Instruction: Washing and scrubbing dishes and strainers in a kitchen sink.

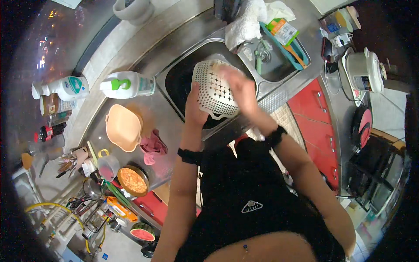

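A cream perforated plastic colander (216,90), with star-shaped and round holes, is held over the larger basin of a steel sink (175,83). Its left side is gripped by my left hand (195,106). My right hand (240,86) is blurred and lies over the colander's upper right part, its fingers against the perforated surface. Whether anything is between those fingers does not show. To the left, a peach plastic basin (123,127) sits on the steel counter beside a crumpled pink cloth (153,147).
White pump bottle (127,85) stands left of the sink. The smaller basin holds a green brush (259,59) and a teal tray (302,64). White towel (244,29) covers the faucet area. A pan of orange food (132,180) and a cut watermelon (143,232) are lower left.
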A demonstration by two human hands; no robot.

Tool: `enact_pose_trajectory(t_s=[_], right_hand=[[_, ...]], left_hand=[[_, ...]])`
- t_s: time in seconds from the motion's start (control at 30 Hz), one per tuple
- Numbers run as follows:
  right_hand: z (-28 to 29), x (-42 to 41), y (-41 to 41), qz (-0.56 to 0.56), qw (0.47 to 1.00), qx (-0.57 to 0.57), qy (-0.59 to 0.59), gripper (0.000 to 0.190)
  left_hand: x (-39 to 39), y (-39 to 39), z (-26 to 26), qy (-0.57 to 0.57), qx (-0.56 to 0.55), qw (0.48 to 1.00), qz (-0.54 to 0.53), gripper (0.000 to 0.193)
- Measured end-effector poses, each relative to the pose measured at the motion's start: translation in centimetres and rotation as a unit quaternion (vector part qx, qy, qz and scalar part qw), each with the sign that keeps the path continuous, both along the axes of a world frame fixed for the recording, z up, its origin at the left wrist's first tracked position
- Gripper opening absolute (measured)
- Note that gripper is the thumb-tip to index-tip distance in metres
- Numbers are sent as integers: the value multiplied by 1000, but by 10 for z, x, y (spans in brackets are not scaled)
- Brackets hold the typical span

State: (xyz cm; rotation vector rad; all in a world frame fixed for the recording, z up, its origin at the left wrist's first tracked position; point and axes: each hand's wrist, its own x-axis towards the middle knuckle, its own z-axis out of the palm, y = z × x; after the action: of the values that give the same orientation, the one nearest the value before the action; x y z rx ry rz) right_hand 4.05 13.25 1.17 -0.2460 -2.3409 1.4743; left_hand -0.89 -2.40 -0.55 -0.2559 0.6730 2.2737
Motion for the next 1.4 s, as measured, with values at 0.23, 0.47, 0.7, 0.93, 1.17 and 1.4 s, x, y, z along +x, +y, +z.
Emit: enact_pose_trajectory(t_s=[0.23, 0.47, 0.7, 0.93, 1.17, 1.4], right_hand=[[5, 1, -22, 4, 993, -115, -24, 26], [25, -2, -28, 73, 988, 119, 70, 20], [-6, -6, -33, 47, 999, -23, 4, 21], [-1, -34, 3, 26, 996, -67, -59, 25], [-1, -26, 9, 133, 983, 117, 43, 21], [-12, -13, 13, 135, 986, 59, -77, 19]], left_hand=[[2, -1, 19, 45, -122, 991, 44, 36], [3, 3, 18, 346, -339, 869, -105, 53], [5, -1, -8, 326, -360, 869, -93, 50], [22, -11, 1, 252, -293, 906, -171, 40], [13, -8, 15, 512, -472, 709, -113, 29], [9, -24, 17, 658, -584, 461, -119, 22]])
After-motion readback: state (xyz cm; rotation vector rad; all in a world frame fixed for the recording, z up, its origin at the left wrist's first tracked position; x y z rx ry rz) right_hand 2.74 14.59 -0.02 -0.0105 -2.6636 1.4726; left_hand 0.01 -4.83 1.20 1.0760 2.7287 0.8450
